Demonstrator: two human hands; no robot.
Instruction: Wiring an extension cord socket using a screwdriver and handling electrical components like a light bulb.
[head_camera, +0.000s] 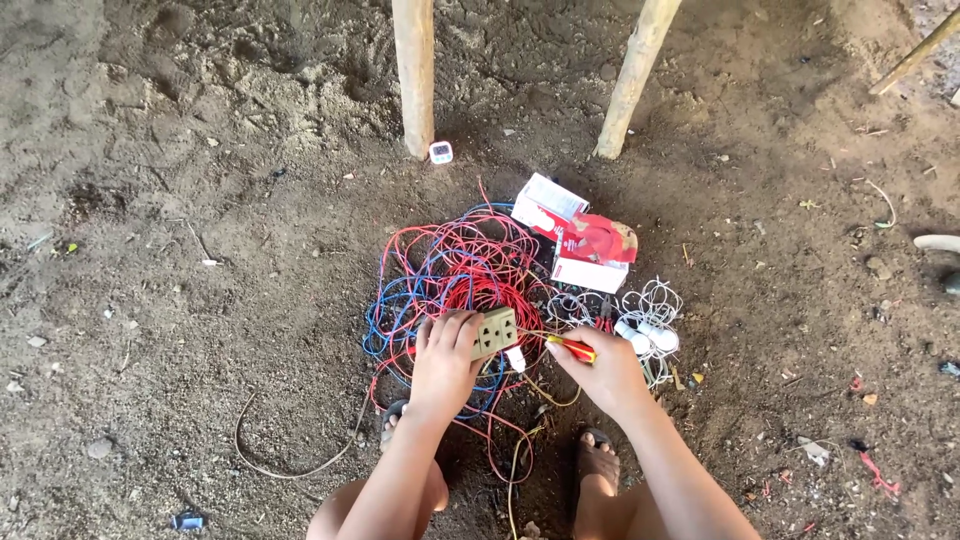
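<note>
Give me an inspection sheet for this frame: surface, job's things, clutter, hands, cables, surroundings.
Surface: bare dirt ground, scattered stones and litter.
Job's things: beige socket block in left hand; red-and-yellow screwdriver in right hand, tip toward the block.
Clutter: red-and-white boxes; white bulb holders; small white gadget by a post.
Hands: both closed on their items.
Cables: tangled red and blue wire pile; white wire coils.
Surroundings: two wooden posts; sandalled feet.

Bare forearms without sleeves, bare knees, and dark sandals (597, 437) on both feet.
</note>
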